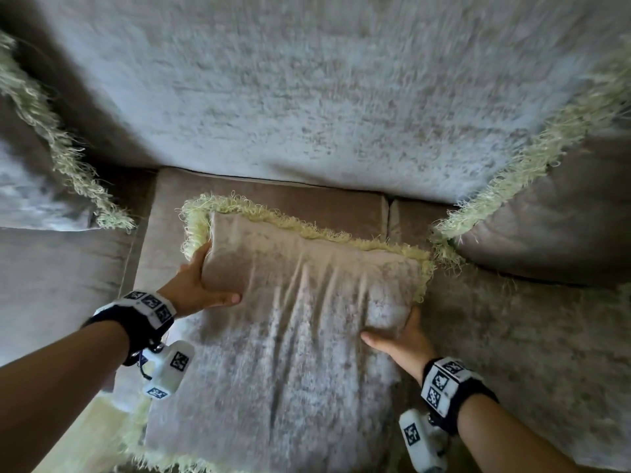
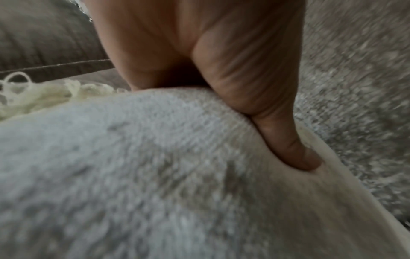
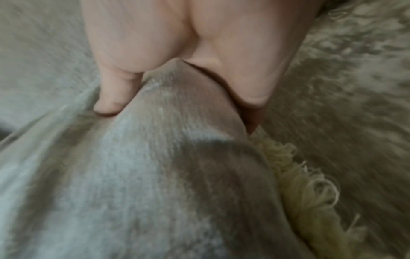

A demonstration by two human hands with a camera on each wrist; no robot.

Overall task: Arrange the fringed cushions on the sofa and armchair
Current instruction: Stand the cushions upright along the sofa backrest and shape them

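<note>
Head view: a fringed cushion [image 1: 290, 319] of grey-beige velvet lies over the sofa seat [image 1: 307, 199], held at its two sides. The left hand [image 1: 194, 285] grips the cushion's left edge near the far corner, thumb lying across the top face and the other fingers tucked out of sight beneath. The right hand [image 1: 399, 339] grips the right edge, thumb on top, remaining fingers hidden under the fabric. Creases run across the cover between the two hands. A pale yellow-green fringe [image 1: 273, 216] borders the far edge and both sides. Two more fringed cushions stand against the sofa back [image 1: 307, 80], one at far left [image 1: 34, 186], one at far right [image 1: 546, 216], each well apart from the hands.

Left wrist view: the left hand [image 2: 199, 52] shows its thumb [image 2: 295, 152] pressed into the plush top face [image 2: 111, 175], denting it; fringe [image 2: 44, 92] lies just behind.

Right wrist view: the right hand [image 3: 188, 43] pinches a raised fold of the cover [image 3: 177, 108] between thumb [image 3: 111, 101] and the opposing fingers [image 3: 250, 84], fringe [image 3: 299, 184] trailing alongside. Only the head view shows both hands and the neighbouring cushions.
</note>
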